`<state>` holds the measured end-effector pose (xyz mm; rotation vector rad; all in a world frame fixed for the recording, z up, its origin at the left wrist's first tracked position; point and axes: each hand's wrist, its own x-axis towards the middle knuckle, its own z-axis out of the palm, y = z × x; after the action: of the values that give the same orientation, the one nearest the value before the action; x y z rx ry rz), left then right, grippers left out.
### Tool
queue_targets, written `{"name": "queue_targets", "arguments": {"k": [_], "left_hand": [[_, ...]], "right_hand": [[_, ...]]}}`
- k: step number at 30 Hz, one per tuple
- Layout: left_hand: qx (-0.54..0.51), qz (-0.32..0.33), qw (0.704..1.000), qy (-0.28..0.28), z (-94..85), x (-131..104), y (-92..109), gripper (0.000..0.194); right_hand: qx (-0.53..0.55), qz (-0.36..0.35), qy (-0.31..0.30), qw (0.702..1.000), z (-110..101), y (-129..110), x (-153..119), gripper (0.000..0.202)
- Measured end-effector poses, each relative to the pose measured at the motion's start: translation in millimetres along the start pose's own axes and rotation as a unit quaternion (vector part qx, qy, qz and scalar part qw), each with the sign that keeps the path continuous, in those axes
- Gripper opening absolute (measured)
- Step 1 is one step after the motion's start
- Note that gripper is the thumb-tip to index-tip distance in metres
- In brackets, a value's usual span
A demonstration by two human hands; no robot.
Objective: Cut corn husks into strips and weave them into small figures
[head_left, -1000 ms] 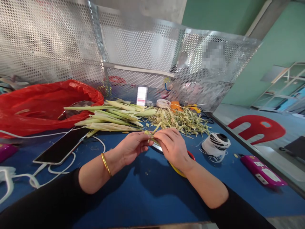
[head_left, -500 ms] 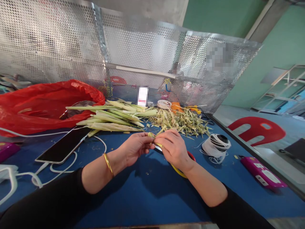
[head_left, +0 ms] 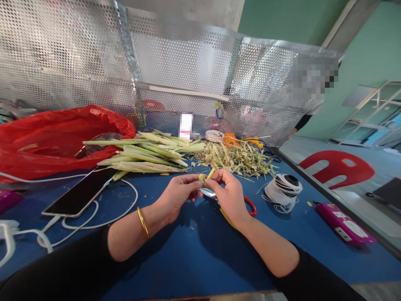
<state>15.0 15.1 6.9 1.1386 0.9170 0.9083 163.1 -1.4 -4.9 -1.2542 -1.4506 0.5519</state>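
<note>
My left hand (head_left: 177, 195) pinches a small, pale yellow-green piece of corn husk (head_left: 209, 174) between thumb and fingers. From the other side my right hand (head_left: 231, 200) grips the same piece, and the fingertips of both hands nearly meet. One short end of the husk sticks up between them; the rest is covered by fingers. Beneath my right hand lies a pair of scissors (head_left: 251, 206) with red and yellow handles, its blades partly showing. Just beyond the hands are a stack of long corn husks (head_left: 147, 155) and a heap of small knotted husk pieces (head_left: 247, 161).
A spool of white thread (head_left: 283, 190) stands right of my hands, near a magenta packet (head_left: 346, 225). To the left are a red plastic bag (head_left: 62, 129), a tablet (head_left: 83, 192) and white cables. A tape roll (head_left: 214, 136) lies before the perforated metal screen (head_left: 184, 54).
My right hand has turned and its fingers have shifted on the husk piece, which now shows more of its upright end. A person's arm has appeared beyond the screen at right.
</note>
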Motion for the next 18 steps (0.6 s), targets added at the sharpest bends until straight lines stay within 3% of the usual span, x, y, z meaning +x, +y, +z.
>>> {"name": "queue_targets", "arguments": {"k": [4,7,12,14,18], "left_hand": [[0.021,0.033,0.999,0.027,3.4,-1.4,0.7,0.027],[0.035,0.049,0.998,0.036,4.5,-2.5,1.1,0.029],[0.043,0.054,0.997,0.023,5.4,-4.3,2.7,0.026],[0.042,0.053,0.997,0.023,6.3,-4.2,2.8,0.024],[0.018,0.039,0.998,0.035,6.5,-2.1,-0.7,0.034]], "right_hand": [[0.045,0.038,0.007,0.998,2.3,2.4,-1.2,0.018],[0.117,0.116,0.023,0.986,5.5,5.1,-2.2,0.020],[0.297,0.268,0.021,0.916,8.3,1.1,-2.6,0.037],[0.317,0.274,0.011,0.908,8.0,-1.1,-3.0,0.036],[0.292,0.202,0.032,0.934,8.1,-0.7,-4.2,0.026]]}}
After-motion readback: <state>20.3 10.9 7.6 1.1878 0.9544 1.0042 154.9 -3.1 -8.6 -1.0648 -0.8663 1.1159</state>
